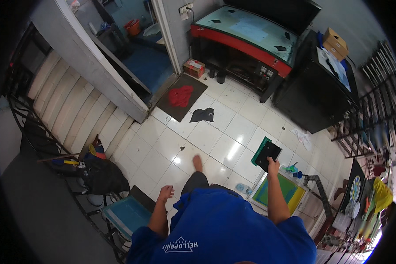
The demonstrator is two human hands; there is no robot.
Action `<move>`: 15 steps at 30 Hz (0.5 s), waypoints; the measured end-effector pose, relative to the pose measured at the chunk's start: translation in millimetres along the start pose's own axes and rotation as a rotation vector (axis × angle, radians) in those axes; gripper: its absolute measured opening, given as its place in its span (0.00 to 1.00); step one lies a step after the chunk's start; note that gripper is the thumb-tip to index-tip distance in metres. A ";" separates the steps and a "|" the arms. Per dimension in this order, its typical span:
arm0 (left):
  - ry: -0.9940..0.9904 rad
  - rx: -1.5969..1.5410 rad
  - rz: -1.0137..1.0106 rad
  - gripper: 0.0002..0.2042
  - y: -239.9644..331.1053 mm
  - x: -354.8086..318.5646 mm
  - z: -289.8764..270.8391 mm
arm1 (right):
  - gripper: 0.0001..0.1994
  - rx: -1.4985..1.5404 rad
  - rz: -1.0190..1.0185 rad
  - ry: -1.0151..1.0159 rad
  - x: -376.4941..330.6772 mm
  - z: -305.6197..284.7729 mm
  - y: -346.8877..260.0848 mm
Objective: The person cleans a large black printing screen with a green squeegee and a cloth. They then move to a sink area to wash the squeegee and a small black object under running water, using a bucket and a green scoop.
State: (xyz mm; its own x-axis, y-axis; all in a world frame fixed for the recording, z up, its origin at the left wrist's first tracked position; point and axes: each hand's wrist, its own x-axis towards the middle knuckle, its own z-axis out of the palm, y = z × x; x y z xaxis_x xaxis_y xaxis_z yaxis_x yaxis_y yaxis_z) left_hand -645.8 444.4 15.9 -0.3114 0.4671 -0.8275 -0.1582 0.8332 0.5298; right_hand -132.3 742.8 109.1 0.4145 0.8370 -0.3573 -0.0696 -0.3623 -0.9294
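My right hand (273, 165) grips a flat black panel (267, 154) by its near edge, holding it out ahead to the right. A green strip (260, 151) shows along the panel's left side; whether the two are joined I cannot tell. Just below this hand is a framed printing screen (267, 193) with green and yellow areas. My left hand (166, 192) hangs at my left side, fingers loosely apart, with nothing in it. Closest to it is a blue-meshed frame (130, 215).
A red-sided machine (240, 42) with a glass top stands ahead, next to a black cabinet (314, 88). On the tiled floor lie a dark cloth (202, 115) and a mat (191, 86) with a red cloth (180, 96). Steps (70, 101) and a railing are at left.
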 end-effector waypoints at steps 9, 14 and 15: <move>-0.022 0.202 -0.133 0.22 160.6 149.8 -17.3 | 0.17 -0.205 0.236 0.394 48.5 -13.2 53.3; -0.112 0.470 0.018 0.20 240.9 271.1 -18.3 | 0.17 -0.217 0.508 0.748 47.3 -30.2 52.8; -0.033 0.483 0.021 0.19 271.0 285.0 -3.9 | 0.17 -0.063 0.489 0.733 57.9 -30.1 49.7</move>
State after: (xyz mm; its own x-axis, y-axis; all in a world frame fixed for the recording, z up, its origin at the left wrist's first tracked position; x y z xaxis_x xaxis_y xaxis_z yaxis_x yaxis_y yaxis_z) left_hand -781.1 802.2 -75.6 -0.2786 0.4876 -0.8274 0.3030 0.8622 0.4060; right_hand -84.4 760.9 45.0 0.8304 0.1166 -0.5448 -0.3504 -0.6509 -0.6735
